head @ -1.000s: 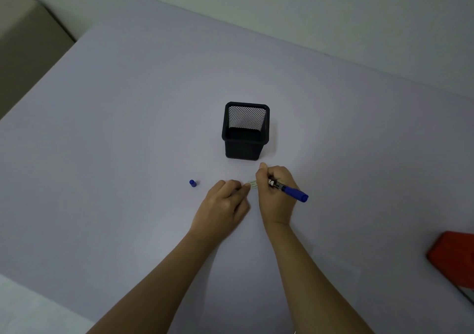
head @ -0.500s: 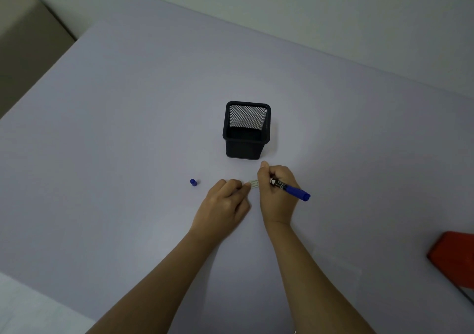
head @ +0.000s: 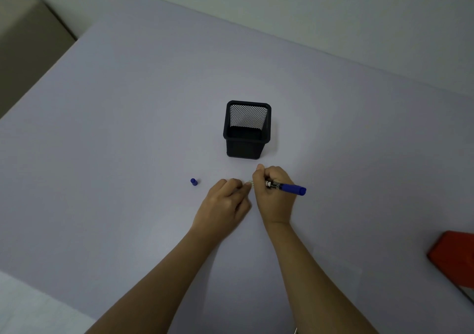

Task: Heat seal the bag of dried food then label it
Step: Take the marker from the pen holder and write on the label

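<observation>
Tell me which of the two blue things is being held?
The blue marker, gripped in the right hand; the small blue cap lies untouched on the table.

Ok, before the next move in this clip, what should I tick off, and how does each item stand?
1. Marker gripped: ok, the right hand grips the blue marker for writing.
2. Label steadied: ok, the left hand holds the small label against the table.
3. Writing finished: cannot tell, the label is mostly hidden.
4. Cap within reach: ok, the marker cap lies left of the left hand.
5. Holder ready: ok, the mesh holder stands upright beyond the hands.
6. Bag ready for labelling: cannot tell, no bag plainly shows.
</observation>
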